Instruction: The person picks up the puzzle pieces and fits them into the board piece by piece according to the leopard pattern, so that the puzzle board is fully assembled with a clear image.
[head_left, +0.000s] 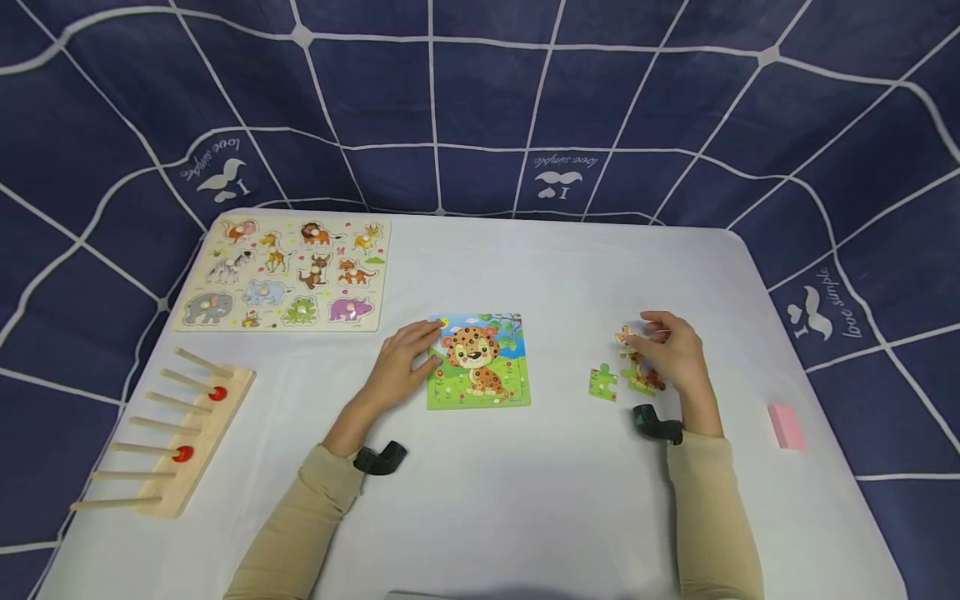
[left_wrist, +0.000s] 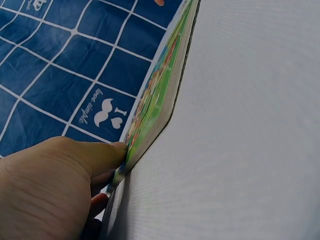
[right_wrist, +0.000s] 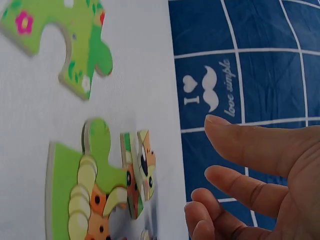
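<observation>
A square leopard puzzle board (head_left: 480, 392) lies flat on the table, its green edge showing in the left wrist view. My left hand (head_left: 401, 362) rests along its left edge, with the thumb (left_wrist: 107, 155) touching the rim and the other fingertips near the upper left corner. To the right, my right hand (head_left: 671, 346) hovers over a group of loose jigsaw pieces, its thumb and fingers apart with nothing between them. Among them are a green piece (head_left: 602, 383), a leopard-body piece (right_wrist: 67, 200) and a small face piece (right_wrist: 146, 165) overlapping another.
A wooden animal peg puzzle (head_left: 288, 321) lies at the back left. In front of it stands a wooden rack (head_left: 217, 429) with several upright pegs and two red beads (head_left: 182, 453). A pink block (head_left: 787, 427) sits near the right table edge.
</observation>
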